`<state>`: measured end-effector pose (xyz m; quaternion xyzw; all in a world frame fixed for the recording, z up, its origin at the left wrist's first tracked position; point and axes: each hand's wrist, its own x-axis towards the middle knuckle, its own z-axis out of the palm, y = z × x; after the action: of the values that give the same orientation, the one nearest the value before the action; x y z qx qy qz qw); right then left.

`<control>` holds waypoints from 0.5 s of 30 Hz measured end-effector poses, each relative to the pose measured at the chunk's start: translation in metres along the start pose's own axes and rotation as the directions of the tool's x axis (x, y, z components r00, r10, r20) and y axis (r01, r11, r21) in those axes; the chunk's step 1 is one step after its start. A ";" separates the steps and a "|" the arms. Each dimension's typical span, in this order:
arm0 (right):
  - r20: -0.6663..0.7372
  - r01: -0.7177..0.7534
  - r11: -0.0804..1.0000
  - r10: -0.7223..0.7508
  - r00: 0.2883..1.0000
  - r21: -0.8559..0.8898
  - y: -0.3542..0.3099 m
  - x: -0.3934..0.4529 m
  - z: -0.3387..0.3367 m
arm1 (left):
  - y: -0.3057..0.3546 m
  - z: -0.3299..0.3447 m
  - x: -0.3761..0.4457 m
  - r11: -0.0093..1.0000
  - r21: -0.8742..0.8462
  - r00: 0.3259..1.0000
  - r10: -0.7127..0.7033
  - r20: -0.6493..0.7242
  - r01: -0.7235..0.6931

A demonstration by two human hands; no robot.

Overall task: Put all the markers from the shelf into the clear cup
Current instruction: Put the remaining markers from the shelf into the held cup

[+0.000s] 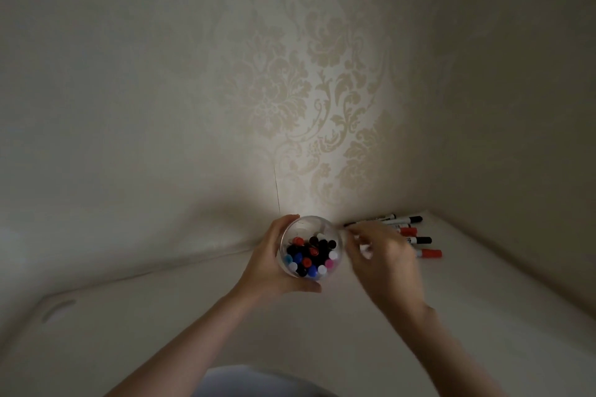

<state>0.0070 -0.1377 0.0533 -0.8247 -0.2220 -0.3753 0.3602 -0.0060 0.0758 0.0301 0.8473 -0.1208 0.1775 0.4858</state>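
My left hand (264, 263) is wrapped around the clear cup (311, 246) and holds it upright above the white shelf (193, 316). The cup is packed with several markers standing on end, their black, red, blue, white and pink caps facing me. My right hand (383, 263) hovers just right of the cup, blurred, fingers bent over a white marker body (366, 248); whether it grips that marker is unclear. Behind that hand several loose markers (416, 237) with black and red caps lie on the shelf by the back wall, partly hidden.
A patterned cream wall (306, 90) rises right behind the shelf, and a plain side wall (516, 138) closes it on the right. A small oval slot (58, 309) marks the shelf's left end.
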 end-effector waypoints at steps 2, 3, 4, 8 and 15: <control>-0.007 -0.126 0.983 0.126 0.992 -0.137 0.046 -0.003 -0.015 | -0.001 -0.001 -0.001 1.000 -0.019 1.000 0.002 -0.010 -0.002; 0.048 -0.207 0.953 0.223 0.974 -0.220 0.073 -0.006 -0.021 | -0.003 -0.001 0.000 1.000 -0.028 1.000 0.005 -0.010 -0.005; 0.120 -0.274 0.913 0.321 0.939 -0.302 0.098 -0.011 -0.025 | -0.004 -0.001 0.001 1.000 -0.029 1.000 0.007 -0.006 -0.007; 0.363 -0.303 0.805 0.521 0.772 -0.511 0.165 -0.025 -0.029 | -0.001 0.002 0.011 0.999 0.036 1.000 0.023 0.017 -0.023; 0.347 -0.253 0.845 0.441 0.828 -0.471 0.180 -0.020 -0.011 | -0.001 0.006 0.029 0.980 0.176 0.994 0.082 0.072 -0.094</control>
<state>0.1041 -0.2636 -0.0345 -0.9707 -0.0582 -0.1419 0.1847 0.0222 0.0707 0.0386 0.8866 -0.1575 0.1814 0.3952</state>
